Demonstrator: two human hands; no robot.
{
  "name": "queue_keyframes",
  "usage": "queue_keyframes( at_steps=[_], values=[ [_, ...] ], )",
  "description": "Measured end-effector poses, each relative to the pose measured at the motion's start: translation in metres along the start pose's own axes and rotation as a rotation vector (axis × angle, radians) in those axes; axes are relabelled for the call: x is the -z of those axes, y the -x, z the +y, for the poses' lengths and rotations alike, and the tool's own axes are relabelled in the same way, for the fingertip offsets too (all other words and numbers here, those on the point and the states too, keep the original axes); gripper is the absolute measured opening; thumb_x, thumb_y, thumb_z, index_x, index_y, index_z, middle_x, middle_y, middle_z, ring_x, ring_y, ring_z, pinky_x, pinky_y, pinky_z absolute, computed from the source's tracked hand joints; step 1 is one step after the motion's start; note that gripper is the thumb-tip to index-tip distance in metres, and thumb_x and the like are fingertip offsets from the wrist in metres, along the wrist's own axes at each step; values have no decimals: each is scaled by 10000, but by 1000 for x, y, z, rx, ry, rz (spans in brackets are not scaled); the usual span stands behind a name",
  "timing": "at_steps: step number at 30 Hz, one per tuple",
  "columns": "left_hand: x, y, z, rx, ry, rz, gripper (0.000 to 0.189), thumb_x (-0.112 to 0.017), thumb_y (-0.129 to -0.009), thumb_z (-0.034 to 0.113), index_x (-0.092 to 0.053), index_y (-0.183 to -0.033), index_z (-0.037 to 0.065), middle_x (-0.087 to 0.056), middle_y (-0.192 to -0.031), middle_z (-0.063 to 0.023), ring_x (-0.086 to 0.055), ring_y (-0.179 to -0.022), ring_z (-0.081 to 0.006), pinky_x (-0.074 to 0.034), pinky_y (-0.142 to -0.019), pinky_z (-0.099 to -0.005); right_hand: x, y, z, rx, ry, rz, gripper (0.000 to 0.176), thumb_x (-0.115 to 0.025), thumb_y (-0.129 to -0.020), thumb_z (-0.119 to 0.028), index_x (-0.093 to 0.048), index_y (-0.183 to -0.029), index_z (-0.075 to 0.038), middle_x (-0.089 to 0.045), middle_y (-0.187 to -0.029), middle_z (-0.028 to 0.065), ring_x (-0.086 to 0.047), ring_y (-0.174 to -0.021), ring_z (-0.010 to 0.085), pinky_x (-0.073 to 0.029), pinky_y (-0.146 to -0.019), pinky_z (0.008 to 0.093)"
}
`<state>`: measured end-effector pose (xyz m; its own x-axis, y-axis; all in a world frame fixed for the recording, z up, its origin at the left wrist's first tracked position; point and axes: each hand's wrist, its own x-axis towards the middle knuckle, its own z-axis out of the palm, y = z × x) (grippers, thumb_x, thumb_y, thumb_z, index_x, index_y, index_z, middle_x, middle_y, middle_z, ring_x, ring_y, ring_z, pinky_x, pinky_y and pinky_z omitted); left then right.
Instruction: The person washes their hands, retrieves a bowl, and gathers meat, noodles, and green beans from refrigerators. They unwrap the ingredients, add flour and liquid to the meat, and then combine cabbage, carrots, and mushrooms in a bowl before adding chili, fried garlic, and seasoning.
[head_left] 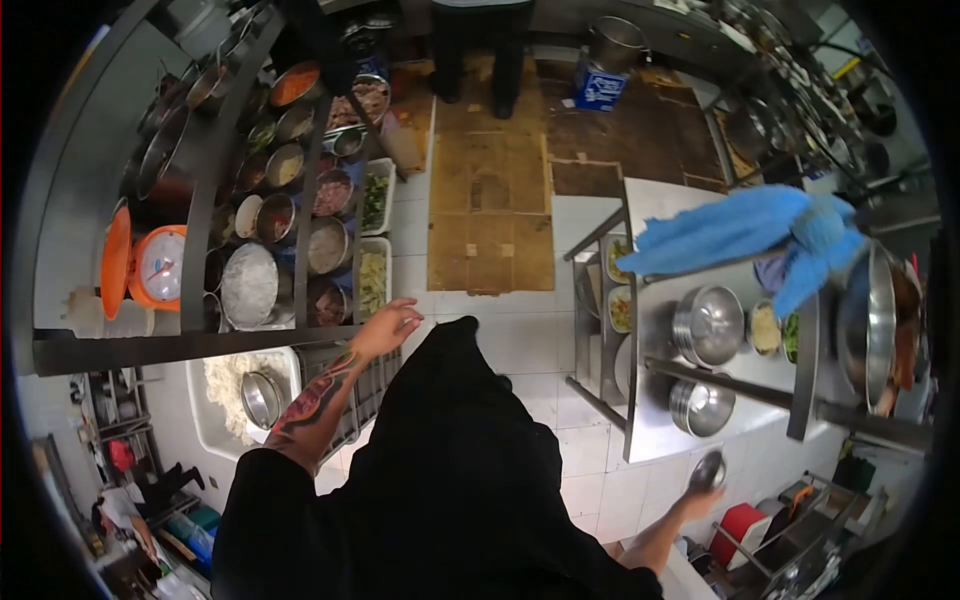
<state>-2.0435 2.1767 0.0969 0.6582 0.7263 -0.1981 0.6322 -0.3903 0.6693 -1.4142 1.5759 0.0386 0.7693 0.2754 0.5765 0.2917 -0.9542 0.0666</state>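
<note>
My left hand [388, 327] reaches forward with its fingers stretched out and nothing in it. It is near a white tray of pale green chopped food [373, 278] on the rack. By my left forearm stands a white tub [290, 368], heaped with white food, probably rice, and a metal bowl [262, 400] rests inside. Low at my right side, my right hand [703, 500] grips a small shiny metal bowl [709, 468]. Near that hand, on the steel table, are two stacks of metal bowls, the front stack [702, 408] and the back stack [708, 326].
The left rack holds several bowls of ingredients and an orange scale [160, 266]. A blue cloth [730, 232] hangs over the right table's upper rail. Flattened cardboard [490, 200] covers the floor ahead, where a person's legs [480, 50] stand. Another person [130, 515] is at the lower left.
</note>
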Motion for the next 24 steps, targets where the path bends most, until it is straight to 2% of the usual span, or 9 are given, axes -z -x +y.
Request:
queue_keyframes(
  at_steps=[1, 2, 4, 8, 10, 15, 18, 20, 24],
  values=[
    [8, -11, -5, 17, -2, 3, 222, -610, -946, 199, -701, -1074, 41, -606, -1274, -214, -560, -1204, -392, -443, -1030, -429, 23, 31, -2, -297, 47, -91, 528, -589, -934, -417, -562, -1329, -68, -707, -1125, 165, -707, -891, 377, -579, -759, 480],
    [17, -26, -12, 17, 26, 66, 226, -613, -944, 195, -699, -1083, 39, -606, -1271, -218, -561, -1201, -394, -443, -1028, -433, -36, 85, 93, -418, 17, -222, 602, -636, -906, -467, -561, -1353, -72, -701, -1143, 173, -709, -895, 361, -576, -764, 460],
    [31, -62, -31, 30, 59, 138, 230, -615, -942, 192, -697, -1091, 37, -605, -1268, -222, -561, -1199, -397, -443, -1027, -436, 39, 130, 64, -348, -22, -223, 583, -669, -885, -460, -586, -1294, -52, -711, -1065, 174, -710, -876, 360, -579, -734, 451],
    [58, -165, -143, 39, -55, 355, 252, -610, -927, 176, -690, -1123, 40, -640, -1190, -228, -618, -1088, -412, -489, -950, -443, 107, 189, -68, -629, -89, -546, 510, -675, -878, -353, -591, -1244, -8, -695, -1016, 172, -709, -852, 346, -593, -695, 427],
    [79, -229, -214, 353, 90, 554, 259, -606, -898, 144, -698, -1118, 43, -679, -1059, -240, -664, -959, -414, -526, -852, -446, 120, 199, -160, -917, -332, -833, 474, -677, -874, -300, -593, -1219, 14, -687, -991, 171, -709, -840, 339, -600, -676, 415],
    [132, -386, -425, 619, -40, 1151, 259, -586, -848, 112, -725, -1057, 48, -697, -942, -242, -683, -882, -399, -545, -766, -475, 91, 144, -358, -1395, -839, -1324, 385, -684, -865, -166, -599, -1156, 70, -666, -930, 168, -708, -810, 322, -617, -627, 385],
    [143, -428, -518, 805, -68, 1057, 260, -603, -802, 130, -736, -1008, 43, -704, -971, -229, -681, -892, -405, -552, -787, -469, 65, 68, -520, -933, -825, -1390, 384, -670, -883, -178, -569, -1145, 85, -665, -956, 167, -703, -708, 283, -630, -572, 373],
    [144, -429, -550, 833, -270, 562, 266, -621, -751, 145, -748, -968, 60, -710, -1014, -211, -678, -948, -397, -546, -854, -452, 50, 29, -621, -657, -1021, -1471, 363, -645, -902, -191, -558, -1159, 51, -667, -999, 140, -703, -768, 250, -630, -580, 353],
    [168, -423, -490, 1070, 48, 666, 250, -631, -743, 170, -759, -945, 98, -722, -992, -180, -684, -961, -383, -549, -856, -451, 15, 14, -829, -436, -959, -1616, 197, -561, -875, -53, -611, -1045, 34, -656, -910, 94, -668, -723, 200, -626, -611, 348]
  ],
)
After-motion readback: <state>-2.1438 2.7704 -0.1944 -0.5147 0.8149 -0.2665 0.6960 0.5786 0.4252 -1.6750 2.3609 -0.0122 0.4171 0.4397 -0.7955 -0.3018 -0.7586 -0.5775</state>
